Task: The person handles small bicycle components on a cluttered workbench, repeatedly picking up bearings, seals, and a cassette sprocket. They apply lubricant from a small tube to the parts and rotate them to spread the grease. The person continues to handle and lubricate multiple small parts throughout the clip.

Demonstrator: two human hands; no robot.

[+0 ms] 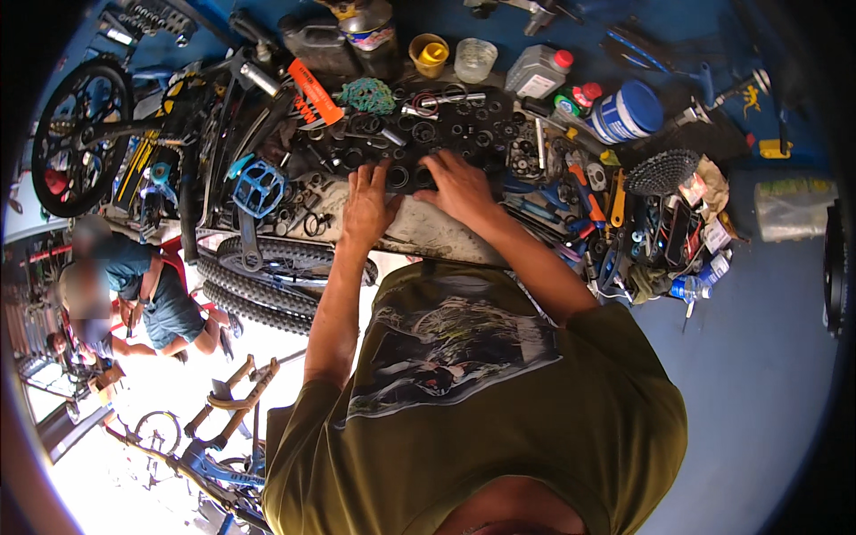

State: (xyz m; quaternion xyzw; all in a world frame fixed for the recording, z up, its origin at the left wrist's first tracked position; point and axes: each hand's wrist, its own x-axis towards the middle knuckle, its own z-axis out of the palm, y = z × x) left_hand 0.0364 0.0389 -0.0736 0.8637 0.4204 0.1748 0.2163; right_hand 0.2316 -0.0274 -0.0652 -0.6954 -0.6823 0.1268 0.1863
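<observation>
"So, what are the hands on?"

"Left hand (pixel 365 205): palm down, fingers long and slightly parted, nothing visible in its hold. Lies over the near side of the table (pixel 437 223), tips at the edge of a dark mat (pixel 450 134), or maybe a tray. Right hand (pixel 459 183): half open, fingers loosely bent, tips low among the parts. Whether one is pinched, can't tell from where I stand."

"And between them?"

"Black ring (pixel 407 176), on the mat, in the gap between the two hands. Either side covered, so probably easy for both to reach."

"Why the mat?"

"My guess: stops small round parts (pixel 423 133) rolling off. They lie scattered just beyond the fingers."

"Farther out?"

"Left, blue pedal (pixel 259 185) among bike parts. Right, orange-handled pliers (pixel 587 192) in a tool heap, presumably dropped there for quick grabbing. Cassette (pixel 662 171) beyond. Along the back, yellow cup (pixel 431 55), grey bottle (pixel 538 78), blue tub (pixel 629 111); likely set there against spills. Knobbly tyres (pixel 259 299) lower left. Another person (pixel 174 299), well apart."
</observation>
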